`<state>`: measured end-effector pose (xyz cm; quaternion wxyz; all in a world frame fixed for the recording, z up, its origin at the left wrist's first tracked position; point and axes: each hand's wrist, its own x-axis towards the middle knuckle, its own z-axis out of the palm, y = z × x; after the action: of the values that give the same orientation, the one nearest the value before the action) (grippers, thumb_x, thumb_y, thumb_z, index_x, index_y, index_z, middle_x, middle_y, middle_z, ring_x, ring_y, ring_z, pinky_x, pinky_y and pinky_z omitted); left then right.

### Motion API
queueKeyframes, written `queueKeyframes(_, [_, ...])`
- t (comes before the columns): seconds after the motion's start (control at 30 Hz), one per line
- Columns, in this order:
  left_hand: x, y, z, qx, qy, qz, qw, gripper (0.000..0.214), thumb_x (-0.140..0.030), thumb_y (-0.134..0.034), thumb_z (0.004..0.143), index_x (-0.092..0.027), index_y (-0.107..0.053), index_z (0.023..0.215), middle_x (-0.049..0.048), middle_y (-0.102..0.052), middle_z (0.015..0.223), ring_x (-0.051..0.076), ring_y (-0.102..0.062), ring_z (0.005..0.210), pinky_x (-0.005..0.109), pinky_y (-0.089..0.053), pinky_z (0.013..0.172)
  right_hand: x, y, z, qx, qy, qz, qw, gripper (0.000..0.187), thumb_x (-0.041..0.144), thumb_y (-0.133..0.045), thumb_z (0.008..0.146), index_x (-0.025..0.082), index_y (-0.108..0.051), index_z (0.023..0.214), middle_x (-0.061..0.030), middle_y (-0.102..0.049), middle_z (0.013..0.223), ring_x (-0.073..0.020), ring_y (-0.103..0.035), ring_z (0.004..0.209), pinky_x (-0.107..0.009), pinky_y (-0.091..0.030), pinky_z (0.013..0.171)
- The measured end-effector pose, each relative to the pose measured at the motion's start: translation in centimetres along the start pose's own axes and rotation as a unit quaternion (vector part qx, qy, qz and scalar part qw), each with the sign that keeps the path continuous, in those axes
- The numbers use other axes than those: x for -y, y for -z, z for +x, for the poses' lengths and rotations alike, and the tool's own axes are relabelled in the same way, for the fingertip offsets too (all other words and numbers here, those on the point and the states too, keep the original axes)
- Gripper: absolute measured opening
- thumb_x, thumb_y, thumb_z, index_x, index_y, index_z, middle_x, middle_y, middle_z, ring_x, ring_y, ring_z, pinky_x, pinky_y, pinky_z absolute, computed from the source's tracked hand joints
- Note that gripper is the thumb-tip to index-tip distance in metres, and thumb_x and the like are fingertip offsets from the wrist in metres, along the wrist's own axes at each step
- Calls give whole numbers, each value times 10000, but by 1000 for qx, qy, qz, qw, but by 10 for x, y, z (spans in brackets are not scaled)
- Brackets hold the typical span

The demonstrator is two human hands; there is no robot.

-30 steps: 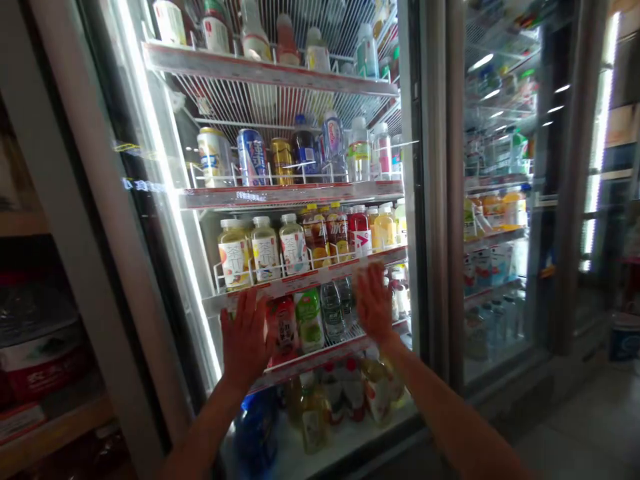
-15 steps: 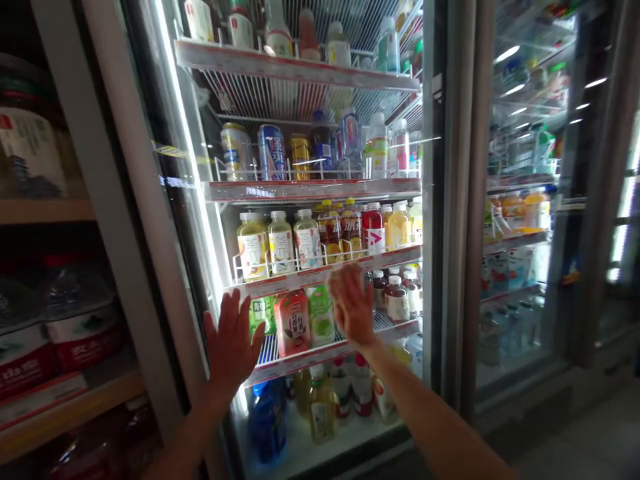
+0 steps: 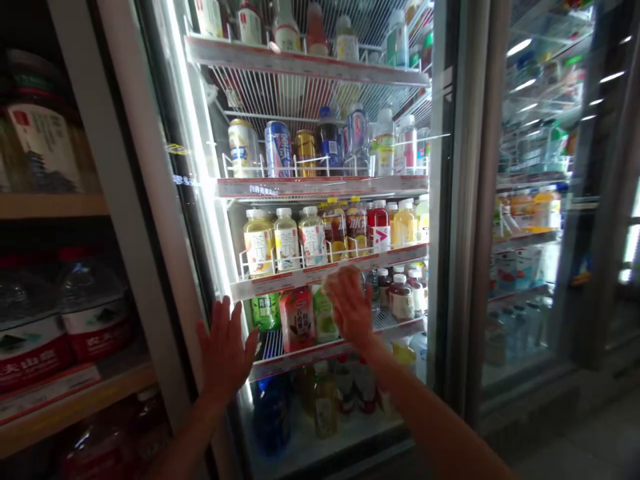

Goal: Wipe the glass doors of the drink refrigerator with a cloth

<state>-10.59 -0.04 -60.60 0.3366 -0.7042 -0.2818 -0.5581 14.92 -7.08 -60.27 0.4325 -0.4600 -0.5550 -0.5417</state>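
I face a lit drinks fridge with a glass sliding door [image 3: 320, 220]. My left hand [image 3: 223, 353] lies flat with fingers spread on the glass near the door's left edge, low down. My right hand [image 3: 349, 305] presses open-palmed on the glass further right, in front of the shelf with a red carton [image 3: 296, 319] and green bottles [image 3: 265, 310]. Neither hand holds anything. Behind the glass, a shelf carries pale yellow tea bottles [image 3: 286, 240], and the shelf above carries cans [image 3: 277, 148].
A metal door frame [image 3: 453, 213] separates this fridge from a second glass-door fridge [image 3: 535, 200] on the right. On the left, wooden shelves [image 3: 60, 393] hold large water bottles [image 3: 85, 300]. The bottom of the fridge holds more bottles [image 3: 325, 400].
Both hands have slid leftward across the glass, staying flat and open. The view has shifted so the fridge sits further right and the left-hand wooden shelves show more.
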Motion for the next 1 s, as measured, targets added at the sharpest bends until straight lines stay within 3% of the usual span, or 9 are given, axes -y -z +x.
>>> queueKeyframes(0.13, [-18, -8, -3, 13, -16, -14, 1000, 692, -258, -468, 888, -206, -83, 1460, 112, -165, 1520, 213, -81, 1416, 464, -59, 1146, -49, 7, -7, -67, -182, -70, 978, 601, 228, -321, 919, 170, -101, 1475, -135, -204, 1521, -255, -138, 1422, -534, -180, 1111])
queueKeyframes(0.33, [-39, -20, 1, -7, -33, -25, 999, 683, -252, -471, 882, -200, -106, 1458, 115, -173, 1515, 211, -111, 1412, 473, -46, 1146, 25, -1, -29, 84, 115, 47, 989, 507, 252, -445, 866, 304, -394, 1368, -1, -394, 1448, -195, -198, 1408, -456, -83, 1160])
queueKeyframes(0.4, [-40, -23, 0, -3, -51, -25, 998, 676, -245, -470, 881, -193, -119, 1456, 117, -188, 1510, 202, -121, 1411, 462, -50, 1149, 14, 3, -41, 89, 115, 49, 988, 490, 244, -443, 868, 296, -413, 1354, -7, -447, 1411, -184, -228, 1397, -452, -68, 1160])
queueKeyframes(0.57, [-39, -29, -4, -12, -43, -13, 999, 703, -254, -490, 868, -208, -111, 1457, 112, -212, 1500, 212, -138, 1404, 463, -52, 1149, -88, 20, -60, -8, -180, -106, 978, 563, 252, -319, 918, 189, -184, 1461, -154, -342, 1459, -254, -231, 1395, -537, -218, 1082])
queueKeyframes(0.67, [-39, -32, -5, -11, -29, -16, 999, 710, -256, -502, 860, -224, -119, 1457, 105, -213, 1499, 219, -145, 1402, 466, -41, 1149, -94, 20, -54, -60, -293, -137, 944, 589, 265, -273, 927, 166, -84, 1476, -185, -241, 1496, -286, -197, 1402, -558, -300, 1025])
queueKeyframes(0.73, [-39, -33, -6, -5, -24, -25, 999, 714, -261, -504, 858, -239, -116, 1457, 98, -205, 1503, 225, -149, 1401, 473, -42, 1147, -61, 14, -50, -31, -226, -105, 968, 601, 246, -310, 915, 207, -102, 1477, -138, -224, 1513, -270, -165, 1414, -523, -284, 1061])
queueKeyframes(0.87, [-38, -30, -5, 8, -23, -40, 999, 718, -269, -496, 864, -263, -91, 1457, 87, -187, 1511, 234, -148, 1400, 480, -49, 1144, -1, 7, -54, 89, 54, 16, 994, 577, 231, -411, 871, 302, -279, 1428, -32, -340, 1478, -224, -191, 1411, -470, -143, 1145])
queueKeyframes(0.93, [-38, -29, -4, 5, -30, -38, 999, 704, -261, -489, 869, -247, -102, 1458, 90, -189, 1511, 221, -141, 1404, 469, -44, 1146, -12, 11, -62, 90, 50, 19, 995, 563, 231, -417, 871, 293, -303, 1419, -38, -382, 1455, -217, -213, 1404, -475, -118, 1148])
queueKeyframes(1.0, [-39, -28, -4, -3, -37, -30, 999, 696, -253, -488, 870, -222, -117, 1457, 97, -192, 1510, 207, -126, 1408, 458, -41, 1148, -48, 19, -71, 59, -55, -28, 996, 570, 229, -392, 885, 256, -262, 1439, -84, -371, 1458, -231, -224, 1400, -507, -142, 1131])
